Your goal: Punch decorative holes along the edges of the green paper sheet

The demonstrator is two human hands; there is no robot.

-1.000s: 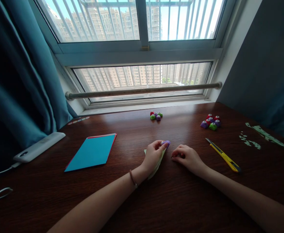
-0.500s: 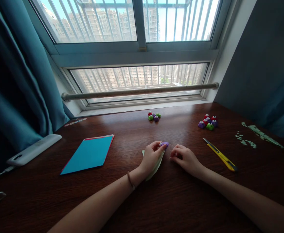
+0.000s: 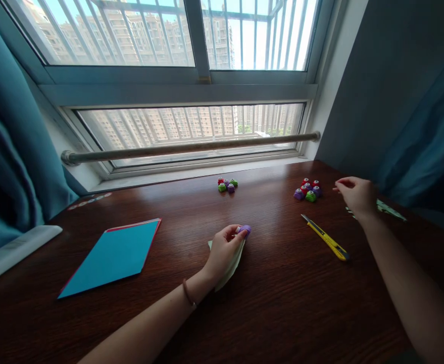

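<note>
My left hand (image 3: 225, 248) is closed in a pinch around a small purple piece (image 3: 245, 230) with a bit of white beside it. Under that hand lies a pale green sheet (image 3: 234, 270), partly covered by the palm. Far to the right, my right hand (image 3: 357, 194) hovers over the table with fingertips pinched; whatever may be between them is too small to make out. It is nearest to small pale green scraps (image 3: 350, 212) and a pale green strip (image 3: 390, 210), both partly hidden behind the hand and wrist.
A yellow utility knife (image 3: 326, 237) lies between the hands, its blade pointing away. Small red, purple and green one-eyed figures form a right cluster (image 3: 308, 190) and a middle cluster (image 3: 227, 185). At left are blue sheets (image 3: 115, 255) and a white device (image 3: 20, 253).
My right hand has left the spot beside my left hand and moved far right towards the green scraps. My left hand keeps its pinch. The view has turned somewhat right.
</note>
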